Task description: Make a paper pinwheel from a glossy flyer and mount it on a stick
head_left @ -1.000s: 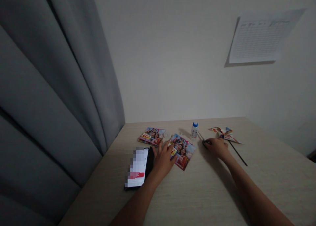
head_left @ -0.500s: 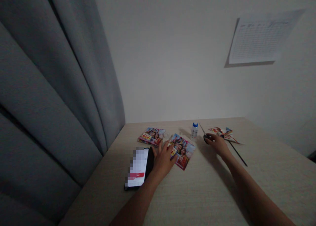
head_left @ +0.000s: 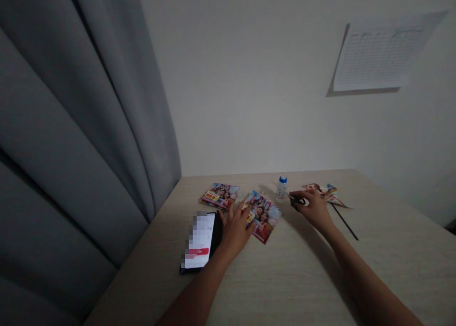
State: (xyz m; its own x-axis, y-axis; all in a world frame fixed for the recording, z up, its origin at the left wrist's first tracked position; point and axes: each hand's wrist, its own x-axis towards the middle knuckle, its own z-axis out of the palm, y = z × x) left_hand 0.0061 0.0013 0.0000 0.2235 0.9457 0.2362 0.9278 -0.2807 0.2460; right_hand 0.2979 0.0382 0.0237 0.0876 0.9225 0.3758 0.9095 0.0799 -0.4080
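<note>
Table, two hands, one pair of scissors, one bottle

Left of the smooth plastic bottle lie printed paper leaflets. Beneath it, the tabletop looks matt and wood-grained.

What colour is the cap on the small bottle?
The cap is blue; it shows best in the head view.

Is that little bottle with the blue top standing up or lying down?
Upright: the bottle stands with its base on the table, blue cap on top.
</note>
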